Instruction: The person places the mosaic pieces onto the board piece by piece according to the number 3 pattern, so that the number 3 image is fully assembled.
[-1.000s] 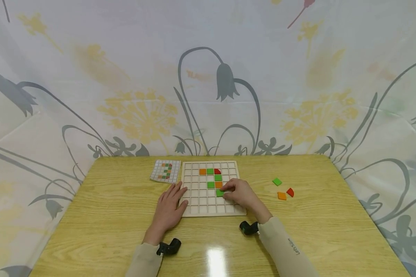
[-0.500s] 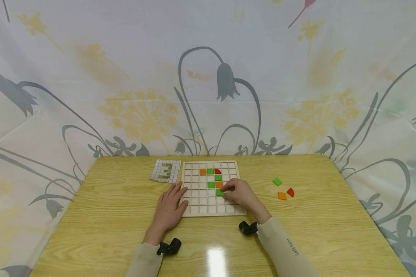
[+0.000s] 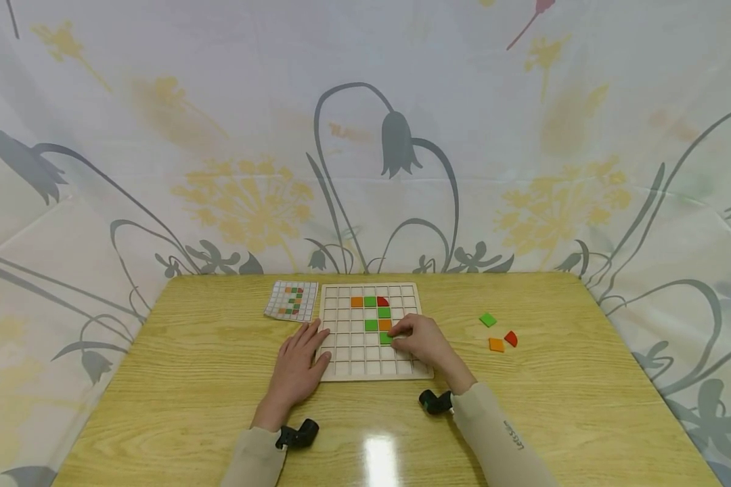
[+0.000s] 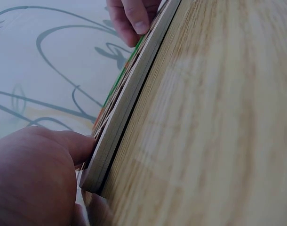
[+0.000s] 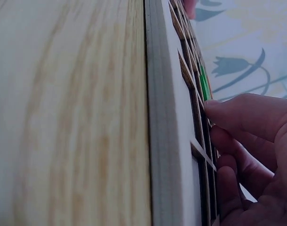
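Slightly shifted since earlier: green tile [image 3: 386, 338], pinched in right grip [image 3: 425, 338], on gridded board [image 3: 357, 352]; left grip [image 3: 297, 368], fingers extended, touches board's edge.

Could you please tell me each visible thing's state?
Grid board: flat, partly filled
Lowest green tile: on board
Left hand: touching board's left edge
Right hand: pinching that tile
Pattern card: printed side up
Loose green tile: off board
Loose orange tile: off board
Loose red piece: off board
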A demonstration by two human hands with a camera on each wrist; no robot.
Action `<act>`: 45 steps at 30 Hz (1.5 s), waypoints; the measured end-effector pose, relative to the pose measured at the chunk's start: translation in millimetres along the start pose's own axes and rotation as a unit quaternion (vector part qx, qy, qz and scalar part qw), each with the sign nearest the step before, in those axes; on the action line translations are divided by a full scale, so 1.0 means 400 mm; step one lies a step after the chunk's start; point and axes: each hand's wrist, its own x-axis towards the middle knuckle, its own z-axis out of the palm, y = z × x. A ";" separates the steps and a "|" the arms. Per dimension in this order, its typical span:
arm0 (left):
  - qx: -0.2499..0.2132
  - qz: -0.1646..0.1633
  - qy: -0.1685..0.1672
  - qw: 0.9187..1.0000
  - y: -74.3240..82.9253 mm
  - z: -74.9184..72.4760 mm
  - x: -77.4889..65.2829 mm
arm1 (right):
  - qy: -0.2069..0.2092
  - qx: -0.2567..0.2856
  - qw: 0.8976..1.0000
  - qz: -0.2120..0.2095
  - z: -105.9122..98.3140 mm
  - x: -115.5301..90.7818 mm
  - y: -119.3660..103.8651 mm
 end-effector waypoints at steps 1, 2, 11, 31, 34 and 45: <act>-0.001 -0.001 0.000 1.000 0.000 0.000 0.000 | 0.000 0.003 1.000 0.001 0.000 0.000 -0.001; -0.001 -0.001 0.000 1.000 -0.001 0.000 0.000 | -0.001 0.005 1.000 0.001 0.000 -0.001 -0.001; 0.002 0.002 0.000 1.000 -0.003 0.002 0.002 | -0.001 0.023 1.000 0.000 -0.016 -0.002 0.010; -0.004 -0.007 -0.008 1.000 -0.004 0.002 0.001 | 0.077 0.018 0.997 -0.024 -0.141 -0.054 0.096; -0.001 -0.009 -0.009 1.000 -0.004 0.004 0.001 | 0.091 0.005 0.996 -0.022 -0.169 -0.071 0.111; -0.001 -0.011 -0.006 1.000 -0.001 0.001 0.001 | 0.125 -0.025 0.991 0.027 -0.276 -0.149 0.159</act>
